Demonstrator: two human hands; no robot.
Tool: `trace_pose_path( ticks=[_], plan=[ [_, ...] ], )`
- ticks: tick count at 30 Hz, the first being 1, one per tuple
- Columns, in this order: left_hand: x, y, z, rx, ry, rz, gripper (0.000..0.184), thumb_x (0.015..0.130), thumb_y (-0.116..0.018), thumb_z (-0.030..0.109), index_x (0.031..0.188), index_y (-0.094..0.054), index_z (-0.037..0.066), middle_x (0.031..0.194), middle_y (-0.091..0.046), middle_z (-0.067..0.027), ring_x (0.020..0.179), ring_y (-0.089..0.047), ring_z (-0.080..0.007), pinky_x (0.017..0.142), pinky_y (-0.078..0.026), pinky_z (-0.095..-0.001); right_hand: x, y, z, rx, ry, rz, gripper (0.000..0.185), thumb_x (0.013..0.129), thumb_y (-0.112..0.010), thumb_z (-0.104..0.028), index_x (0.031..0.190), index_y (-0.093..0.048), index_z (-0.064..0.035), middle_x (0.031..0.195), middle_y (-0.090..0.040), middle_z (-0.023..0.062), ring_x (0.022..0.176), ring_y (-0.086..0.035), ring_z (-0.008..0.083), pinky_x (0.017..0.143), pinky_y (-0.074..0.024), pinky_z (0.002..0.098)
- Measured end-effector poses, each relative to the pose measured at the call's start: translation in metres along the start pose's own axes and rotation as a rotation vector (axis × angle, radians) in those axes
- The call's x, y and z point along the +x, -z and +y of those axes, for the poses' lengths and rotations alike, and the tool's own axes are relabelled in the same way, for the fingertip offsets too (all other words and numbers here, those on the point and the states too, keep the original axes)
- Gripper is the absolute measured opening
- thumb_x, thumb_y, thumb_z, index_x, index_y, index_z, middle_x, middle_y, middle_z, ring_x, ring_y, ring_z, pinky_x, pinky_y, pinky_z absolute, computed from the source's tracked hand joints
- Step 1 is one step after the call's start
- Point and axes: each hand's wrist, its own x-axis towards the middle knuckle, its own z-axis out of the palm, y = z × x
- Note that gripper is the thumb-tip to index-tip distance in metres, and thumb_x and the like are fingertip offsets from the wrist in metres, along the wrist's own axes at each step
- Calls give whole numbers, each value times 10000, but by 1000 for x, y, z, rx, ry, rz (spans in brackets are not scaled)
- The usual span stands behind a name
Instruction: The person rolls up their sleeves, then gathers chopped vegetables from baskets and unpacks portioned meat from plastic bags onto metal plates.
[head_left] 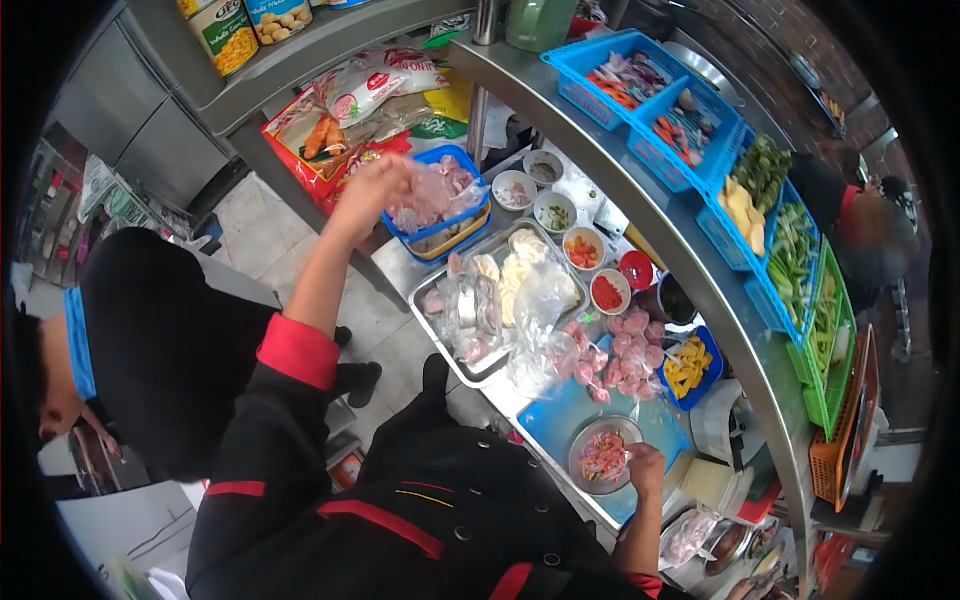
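My left hand (376,192) is stretched out over a blue basket (420,238) that holds pinkish meat in clear plastic. Its fingers are curled and slightly blurred, closed on what looks like a clear plastic bag of meat (432,190). Near the front of the counter, my right hand (646,468) pinches the right rim of a metal bowl (577,470). In the bowl lie sliced pink, white and purplish pieces (604,455). The bowl stands on a blue cutting board (545,418); my fingers partly cover its edge.
A metal tray (425,335) holds bagged food, with a loose plastic bag (543,340) over its edge. Small bagged pink portions (635,350), ingredient cups (583,248) and a blue yellow-filled container (712,375) lie beyond. A metal shelf (700,280) overhangs. Another person (160,350) stands at left.
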Motion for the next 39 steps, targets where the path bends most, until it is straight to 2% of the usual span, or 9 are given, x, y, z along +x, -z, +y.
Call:
trace_pose_path(
  ticks=[1,3,6,9,16,23,28,33,39],
  plan=[
    [2,13,-12,570,-97,14,200,923,-639,237,933,-605,39,853,-678,-86,719,-664,-188,654,-514,-320,2,2,-4,50,93,-85,326,635,-652,10,945,-738,-42,1140,-667,245,1007,-664,363,922,-520,389],
    [5,31,-47,896,-396,469,289,867,-697,279,909,-615,5,820,-701,-133,716,-678,-227,682,-524,-354,14,31,-66,184,-202,-129,398,636,-653,14,1022,-721,-49,1260,-602,273,1151,-606,386,1001,-471,419],
    [-1,54,-80,808,125,583,382,829,-729,354,917,-646,-7,766,-697,-162,723,-695,-261,704,-537,-382,37,46,-127,97,31,135,433,674,-645,9,1102,-683,-44,1318,-560,277,1240,-525,406,1062,-409,421],
    [7,56,-105,552,436,317,418,869,-692,384,1005,-660,-10,729,-670,-112,571,-640,-156,534,-550,-292,82,39,-215,261,218,141,354,733,-653,-13,1087,-673,-26,1237,-615,198,1164,-576,372,995,-450,402],
    [20,65,-96,110,377,347,244,879,-603,182,898,-665,-53,815,-679,-102,696,-672,-183,579,-575,-284,158,-23,-382,407,600,-160,264,853,-655,-97,1112,-686,-61,1152,-644,126,970,-649,243,781,-536,323],
    [-2,57,-15,27,343,338,229,918,-572,197,972,-661,-6,926,-690,-80,757,-670,-158,650,-577,-302,238,-103,-458,345,725,-114,246,811,-607,-59,1039,-699,-60,1026,-665,187,902,-641,367,835,-516,453],
    [3,67,19,82,318,290,253,955,-515,204,1027,-653,4,961,-702,-78,788,-676,-158,690,-567,-301,261,-126,-525,-47,563,-283,265,877,-561,-233,1037,-729,-105,1034,-675,187,999,-624,366,904,-509,440],
    [2,67,32,101,300,276,279,980,-489,228,1054,-663,23,981,-713,-66,829,-688,-151,721,-573,-287,265,-172,-535,-247,661,45,307,866,-569,-325,1061,-730,-152,1067,-693,151,1176,-544,360,961,-483,414],
    [2,63,11,41,314,278,243,939,-560,202,1003,-667,-8,935,-704,-77,784,-676,-149,669,-569,-283,256,-122,-504,186,580,-143,293,760,-710,-242,1016,-695,-101,1001,-693,106,942,-656,290,824,-526,380]
  ],
)
